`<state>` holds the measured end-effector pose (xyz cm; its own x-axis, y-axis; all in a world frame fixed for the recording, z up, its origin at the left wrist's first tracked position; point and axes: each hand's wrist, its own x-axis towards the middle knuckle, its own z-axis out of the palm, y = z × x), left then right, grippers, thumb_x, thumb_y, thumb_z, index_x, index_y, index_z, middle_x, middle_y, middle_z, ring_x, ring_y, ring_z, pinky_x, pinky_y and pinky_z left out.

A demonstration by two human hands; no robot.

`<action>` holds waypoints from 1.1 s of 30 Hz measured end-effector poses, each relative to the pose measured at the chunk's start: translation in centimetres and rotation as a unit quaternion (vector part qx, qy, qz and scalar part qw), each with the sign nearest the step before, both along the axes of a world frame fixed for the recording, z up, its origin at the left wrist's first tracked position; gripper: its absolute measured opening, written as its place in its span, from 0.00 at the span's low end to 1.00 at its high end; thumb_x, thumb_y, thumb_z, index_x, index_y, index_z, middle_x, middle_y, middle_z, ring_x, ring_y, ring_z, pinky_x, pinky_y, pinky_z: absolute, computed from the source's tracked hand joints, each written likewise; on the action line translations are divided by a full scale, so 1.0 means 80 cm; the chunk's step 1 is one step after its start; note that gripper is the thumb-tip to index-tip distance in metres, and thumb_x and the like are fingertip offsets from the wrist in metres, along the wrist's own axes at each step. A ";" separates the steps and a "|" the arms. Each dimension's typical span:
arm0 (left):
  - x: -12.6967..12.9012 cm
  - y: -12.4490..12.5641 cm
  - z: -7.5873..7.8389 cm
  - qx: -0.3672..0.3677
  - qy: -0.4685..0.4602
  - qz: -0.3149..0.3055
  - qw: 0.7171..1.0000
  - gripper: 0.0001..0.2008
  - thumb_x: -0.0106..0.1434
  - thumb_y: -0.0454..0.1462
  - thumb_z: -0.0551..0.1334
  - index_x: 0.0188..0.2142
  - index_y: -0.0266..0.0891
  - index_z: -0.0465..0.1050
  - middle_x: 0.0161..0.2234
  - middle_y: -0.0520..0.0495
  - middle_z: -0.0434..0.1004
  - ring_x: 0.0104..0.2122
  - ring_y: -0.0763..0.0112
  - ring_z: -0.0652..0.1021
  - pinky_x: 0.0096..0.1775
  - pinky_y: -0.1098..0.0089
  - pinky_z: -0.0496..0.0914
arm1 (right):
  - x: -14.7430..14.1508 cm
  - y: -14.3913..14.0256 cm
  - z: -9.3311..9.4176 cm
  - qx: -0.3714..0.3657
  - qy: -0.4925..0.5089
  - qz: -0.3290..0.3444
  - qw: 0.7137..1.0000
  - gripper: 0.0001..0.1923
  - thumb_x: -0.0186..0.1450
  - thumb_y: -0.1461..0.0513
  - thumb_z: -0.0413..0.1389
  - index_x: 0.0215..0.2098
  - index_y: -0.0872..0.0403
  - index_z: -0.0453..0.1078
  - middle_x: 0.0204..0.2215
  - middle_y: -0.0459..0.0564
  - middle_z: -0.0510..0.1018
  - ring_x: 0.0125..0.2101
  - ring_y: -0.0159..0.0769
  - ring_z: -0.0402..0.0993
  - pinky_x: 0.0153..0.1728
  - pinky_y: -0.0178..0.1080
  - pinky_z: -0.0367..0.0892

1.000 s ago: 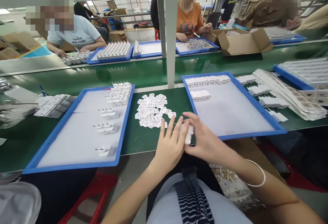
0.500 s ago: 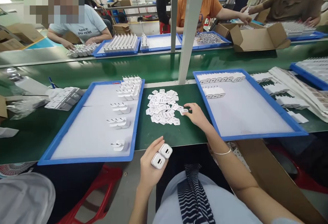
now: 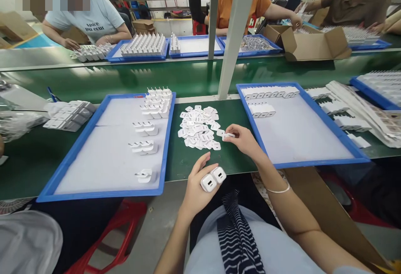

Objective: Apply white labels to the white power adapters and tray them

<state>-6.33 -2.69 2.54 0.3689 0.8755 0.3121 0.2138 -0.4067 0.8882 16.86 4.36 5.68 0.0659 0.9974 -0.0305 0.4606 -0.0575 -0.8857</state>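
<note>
Left hand (image 3: 199, 184) has shifted right, closer to my right hand (image 3: 246, 140); it grasps two chargers (image 3: 212, 179), slotted ends toward me. Right thumb and fingertips pinch a plate (image 3: 229, 136); the pile (image 3: 198, 127) lies just left. Judged best: pinch edges lightly, hold the chargers steady.

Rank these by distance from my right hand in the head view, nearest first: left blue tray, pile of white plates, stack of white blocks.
From the right hand:
1. Pile of white plates: just to its left.
2. Left blue tray: farther left, beyond the pile.
3. Stack of white blocks: farthest left, past the tray's outer rim.
</note>
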 end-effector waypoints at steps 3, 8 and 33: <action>0.014 0.010 0.012 -0.070 -0.065 -0.036 0.995 0.20 0.57 0.33 0.71 0.50 0.42 0.78 0.65 0.36 0.66 0.59 0.51 0.76 0.59 0.51 0.73 | -0.005 -0.030 0.022 -0.017 0.117 0.059 0.991 0.11 0.58 0.55 0.65 0.33 0.53 0.74 0.31 0.47 0.78 0.34 0.38 0.74 0.39 0.40 0.68; 0.040 0.009 0.042 -0.107 -0.094 -0.057 0.988 0.22 0.55 0.31 0.72 0.50 0.41 0.79 0.56 0.37 0.78 0.57 0.54 0.78 0.58 0.53 0.74 | -0.006 -0.063 0.043 0.004 0.213 0.070 0.974 0.06 0.56 0.57 0.70 0.30 0.51 0.82 0.38 0.50 0.74 0.39 0.37 0.73 0.39 0.39 0.72; 0.059 -0.014 0.074 0.057 -0.022 0.044 0.997 0.23 0.56 0.30 0.72 0.52 0.42 0.76 0.51 0.44 0.78 0.50 0.66 0.79 0.53 0.67 0.75 | 0.006 -0.136 0.084 -0.050 0.306 0.042 0.950 0.07 0.66 0.62 0.64 0.42 0.49 0.82 0.22 0.43 0.79 0.19 0.25 0.72 0.22 0.28 0.71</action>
<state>-1.65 -3.82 8.49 0.2765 0.8617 0.4254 0.2155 -0.4870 0.8464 17.33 -6.54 12.44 -0.0733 0.9886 -0.1317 -0.1319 -0.1405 -0.9813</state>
